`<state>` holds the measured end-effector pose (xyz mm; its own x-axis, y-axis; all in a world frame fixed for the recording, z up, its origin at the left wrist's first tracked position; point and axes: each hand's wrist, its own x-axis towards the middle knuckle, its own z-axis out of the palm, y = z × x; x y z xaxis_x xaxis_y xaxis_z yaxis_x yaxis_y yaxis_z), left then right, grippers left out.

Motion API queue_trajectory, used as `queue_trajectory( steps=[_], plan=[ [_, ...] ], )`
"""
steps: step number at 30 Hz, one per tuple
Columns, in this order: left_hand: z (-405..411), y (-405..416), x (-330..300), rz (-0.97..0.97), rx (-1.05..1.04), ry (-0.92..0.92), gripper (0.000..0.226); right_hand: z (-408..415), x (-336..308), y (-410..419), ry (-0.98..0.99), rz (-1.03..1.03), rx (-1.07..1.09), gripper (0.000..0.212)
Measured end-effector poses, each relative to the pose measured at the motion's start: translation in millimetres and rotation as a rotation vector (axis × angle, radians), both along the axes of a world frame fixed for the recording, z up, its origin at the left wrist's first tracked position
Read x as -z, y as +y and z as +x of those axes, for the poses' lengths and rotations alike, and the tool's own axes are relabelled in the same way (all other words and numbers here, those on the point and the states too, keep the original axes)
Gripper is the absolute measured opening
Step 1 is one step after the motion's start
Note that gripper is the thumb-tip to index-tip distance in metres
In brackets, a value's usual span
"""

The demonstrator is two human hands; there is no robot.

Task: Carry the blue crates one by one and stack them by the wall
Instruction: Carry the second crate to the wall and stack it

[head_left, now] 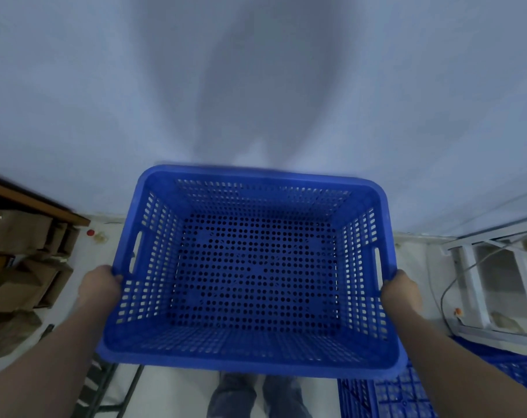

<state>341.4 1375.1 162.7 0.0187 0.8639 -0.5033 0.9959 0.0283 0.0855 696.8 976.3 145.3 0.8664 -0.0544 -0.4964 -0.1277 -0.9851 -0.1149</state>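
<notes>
Blue perforated crate (253,267), seemingly empty, slotted handles

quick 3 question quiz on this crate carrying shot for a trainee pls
1. True or false: the blue crate has something inside it.
2. Where does each hand hold the crate? A) far rim B) the two side rims C) underneath
3. What stands at the left edge of the view, beside the wall?

Key
1. False, it is empty.
2. B: the left hand and the right hand each grip a side rim.
3. Cardboard boxes under a wooden shelf.
</notes>
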Motion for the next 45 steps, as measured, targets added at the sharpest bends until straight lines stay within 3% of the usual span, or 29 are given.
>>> queue_trajectory(
  steps=[6, 11, 16, 20, 25, 34, 45],
  plan=[
    [9.4, 2.8, 3.8, 0.026, -0.021, 0.059, 0.013, 7.4, 1.2, 4.1, 0.001, -0.007, 0.018, 0.027],
    [13.5, 4.1, -5.5, -0.023, 0.076, 0.069, 0.012, 6.7, -10.8, 0.4, 0.058, 0.024, -0.018, 0.030],
    [20.7, -13.3, -21.2, -0.163, 0.142, 0.088, 0.045, -13.2, -45.9, 3.8, 0.184, -0.113, -0.170, 0.033],
    [43.5, -36.1, -57.5, -0.043, 0.464, 0.086, 0.051, -36.7, -85.8, 21.2, 0.099, -0.219, -0.438, 0.047],
    [101.2, -54.4, -121.9, -0.038, 0.745, -0.039, 0.068, -62.0, -158.8, 32.9, -0.007, -0.187, -0.471, 0.060],
    [225.9, -132.8, -281.3, 0.222, 1.445, -0.230, 0.068, -89.3, -302.3, -54.3, -0.230, -0.117, -0.183, 0.058],
    [288.0, -395.2, -436.3, 0.238, 1.966, -0.529, 0.076, -154.4, -439.4, -241.3, -0.425, -0.103, 0.262, 0.063]
  ],
)
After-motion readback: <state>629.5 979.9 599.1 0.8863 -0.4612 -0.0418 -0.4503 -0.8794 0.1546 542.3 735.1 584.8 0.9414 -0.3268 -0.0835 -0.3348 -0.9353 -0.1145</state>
